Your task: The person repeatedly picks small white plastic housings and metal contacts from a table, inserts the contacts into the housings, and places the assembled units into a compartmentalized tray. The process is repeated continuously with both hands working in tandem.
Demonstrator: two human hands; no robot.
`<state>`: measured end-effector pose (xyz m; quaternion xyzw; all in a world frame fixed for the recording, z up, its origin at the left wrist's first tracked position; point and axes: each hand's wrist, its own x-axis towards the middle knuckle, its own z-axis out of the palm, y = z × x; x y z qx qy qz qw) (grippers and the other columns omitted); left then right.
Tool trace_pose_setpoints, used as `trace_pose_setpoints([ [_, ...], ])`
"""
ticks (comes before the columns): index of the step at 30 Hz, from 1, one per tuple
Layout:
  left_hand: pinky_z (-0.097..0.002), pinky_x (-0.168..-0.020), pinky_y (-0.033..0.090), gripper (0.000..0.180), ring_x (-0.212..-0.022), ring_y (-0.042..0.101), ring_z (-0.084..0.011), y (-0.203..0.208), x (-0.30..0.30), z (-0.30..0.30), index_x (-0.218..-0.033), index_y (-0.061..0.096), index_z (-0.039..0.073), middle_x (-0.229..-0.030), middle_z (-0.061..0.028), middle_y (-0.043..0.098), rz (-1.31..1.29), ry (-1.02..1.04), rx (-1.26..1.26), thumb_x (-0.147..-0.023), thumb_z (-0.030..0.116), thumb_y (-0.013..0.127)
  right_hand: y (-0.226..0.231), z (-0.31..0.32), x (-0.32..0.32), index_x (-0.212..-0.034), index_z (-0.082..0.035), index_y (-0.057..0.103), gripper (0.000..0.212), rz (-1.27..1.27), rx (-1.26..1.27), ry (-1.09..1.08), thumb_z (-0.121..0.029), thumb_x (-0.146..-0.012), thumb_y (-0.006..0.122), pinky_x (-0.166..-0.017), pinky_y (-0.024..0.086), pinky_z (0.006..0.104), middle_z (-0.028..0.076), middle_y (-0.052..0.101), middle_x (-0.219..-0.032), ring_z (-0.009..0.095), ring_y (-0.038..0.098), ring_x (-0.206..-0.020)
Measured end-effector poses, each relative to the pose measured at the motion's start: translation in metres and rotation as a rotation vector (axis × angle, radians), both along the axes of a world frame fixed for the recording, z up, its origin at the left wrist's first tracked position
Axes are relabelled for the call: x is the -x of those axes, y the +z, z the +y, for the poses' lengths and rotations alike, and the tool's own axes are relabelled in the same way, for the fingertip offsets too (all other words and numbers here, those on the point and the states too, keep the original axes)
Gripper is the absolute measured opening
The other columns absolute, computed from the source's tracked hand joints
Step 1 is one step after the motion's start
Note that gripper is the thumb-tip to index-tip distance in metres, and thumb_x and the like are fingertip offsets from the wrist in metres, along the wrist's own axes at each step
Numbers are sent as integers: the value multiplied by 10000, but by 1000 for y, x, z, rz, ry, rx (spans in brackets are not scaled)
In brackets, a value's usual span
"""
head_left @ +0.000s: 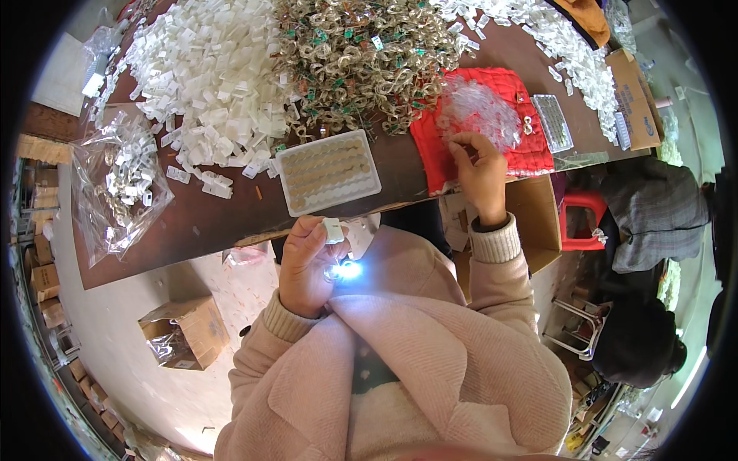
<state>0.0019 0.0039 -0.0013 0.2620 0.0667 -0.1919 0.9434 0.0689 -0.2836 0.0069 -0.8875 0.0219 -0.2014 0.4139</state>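
- Nearest the camera, pink fleece sleeves are seen entering from the lower edge.
- The left hand (307, 265) is held above the lap, short of the table edge; its fingers are closed around a small white plastic piece (333, 230), pinched at the fingertips. A bright bluish-white light (347, 270) is seen just below that piece, at the same hand.
- The right hand (480, 173) is extended over the table edge onto a red cloth (477, 157); its fingertips are drawn together in a heap of small clear plastic parts (477, 111). Whether a part is actually gripped cannot be told.
- A brown table top (200, 219) is noted as the work surface. A white tray (328, 170) with rows of small round pieces lies near its front edge, between the two hands.
- Further back, a large pile of white plastic pieces (207, 84) lies to the left, and a heap of tangled metallic parts (361, 54) beside it at centre.
- A clear bag (119, 180) of mixed parts lies at the table's left end. A small clear tray (553, 123) sits just beyond the red cloth on the right.
- On the floor, an open cardboard box (188, 330) stands to the left and a red stool (580, 223) to the right.
- Another person in dark clothing (646, 307) is seated at the right edge.
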Motion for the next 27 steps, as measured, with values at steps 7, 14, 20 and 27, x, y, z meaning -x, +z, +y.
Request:
trace_pose_setpoints([
  [7,-295,-688,427,182,-753,537,-152,6,3,-4,-1123,627,75,-892,-77,661,-8,20,-69,-961,157,636,11,29,19,-1002,6,607,56,89,-477,118,-22,-958,586,-655,481,233,34,664,-834,108,619,-718],
  [14,-319,-697,436,175,-754,533,-165,10,2,-1,-1116,606,67,-865,-71,650,5,43,-63,-966,153,628,11,23,-3,-937,-15,644,47,-46,53,-97,2,-929,601,-624,493,259,48,675,-799,101,625,-693],
  [20,-311,-758,477,153,-896,645,-177,13,1,-6,-1125,599,80,-1034,-123,698,-42,4,55,-974,103,603,28,64,26,-987,0,628,81,75,-509,187,24,-915,598,-709,524,281,119,684,-932,154,645,-779],
  [27,-327,-841,508,152,-979,644,-167,9,5,-2,-1111,601,91,-1072,-88,682,-66,71,40,-961,97,624,37,123,48,-1004,1,590,63,-45,-285,577,-3,-941,588,-818,527,296,157,694,-1032,191,677,-911],
])
